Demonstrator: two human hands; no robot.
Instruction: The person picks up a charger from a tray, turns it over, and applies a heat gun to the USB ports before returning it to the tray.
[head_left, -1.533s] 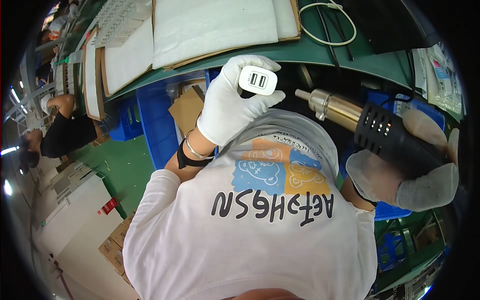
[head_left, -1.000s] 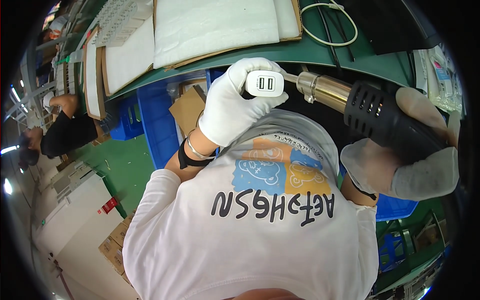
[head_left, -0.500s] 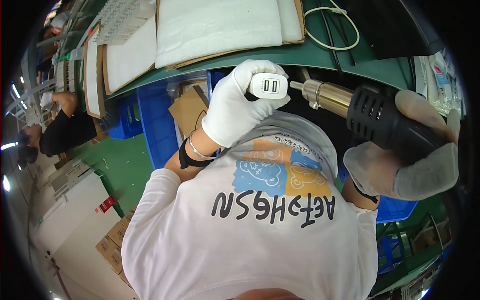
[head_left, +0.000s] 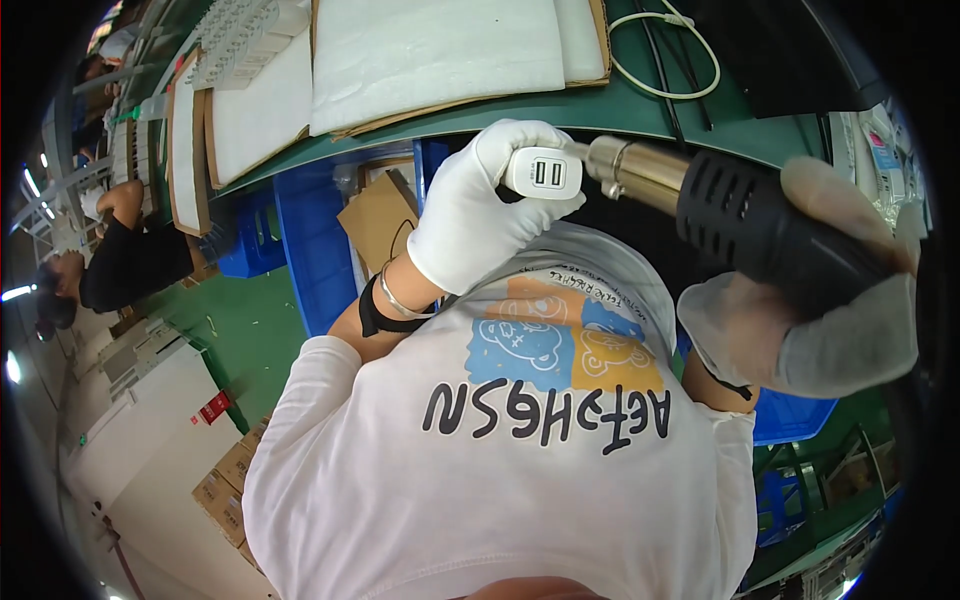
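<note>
In its white glove, my left hand point(head_left: 475, 205) is closed round a white USB charger point(head_left: 545, 174), thumb below and fingers above. The charger's end with two USB slots faces up at me. My right hand point(head_left: 855, 335), in a thin greyish glove, grips the black handle of a hot air gun point(head_left: 735, 205). The gun's metal barrel points left, and its narrow nozzle tip lies at the charger's upper right edge. Whether tip and charger touch I cannot tell.
Beyond my hands, a green workbench point(head_left: 440, 118) carries white foam sheets point(head_left: 440, 60) on cardboard, several white chargers point(head_left: 245, 45) and a looped white cable point(head_left: 715, 60). Blue bins point(head_left: 315, 240) stand below its edge. Another person point(head_left: 135, 250) sits at the far left.
The hot air gun has shifted slightly left and up, so its nozzle tip is now at the charger's edge. My left hand and the charger have moved slightly right.
</note>
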